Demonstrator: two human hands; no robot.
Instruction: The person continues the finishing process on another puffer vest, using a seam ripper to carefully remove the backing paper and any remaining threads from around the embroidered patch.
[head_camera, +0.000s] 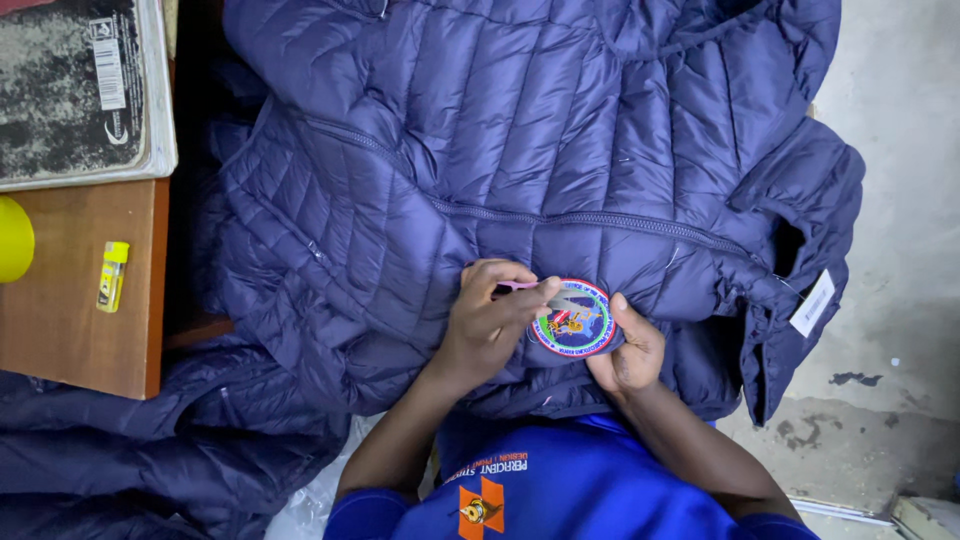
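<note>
A navy quilted puffer jacket (480, 150) lies spread in front of me, its zipper (560, 215) running across it. A round embroidered patch (572, 320) with a red and green rim rests on the jacket's chest. My left hand (490, 320) pinches a small pink tool (512, 287) at the patch's left edge. The fingers of my right hand (630, 350) press the patch's right edge against the fabric. A white tag (812, 302) hangs from the collar at the right.
A wooden table (70, 300) at the left carries a yellow lighter (112, 276), a worn book (80, 90) and part of a yellow round object (12, 240). More navy jackets (150, 450) are piled at the lower left. Concrete floor (900, 200) lies to the right.
</note>
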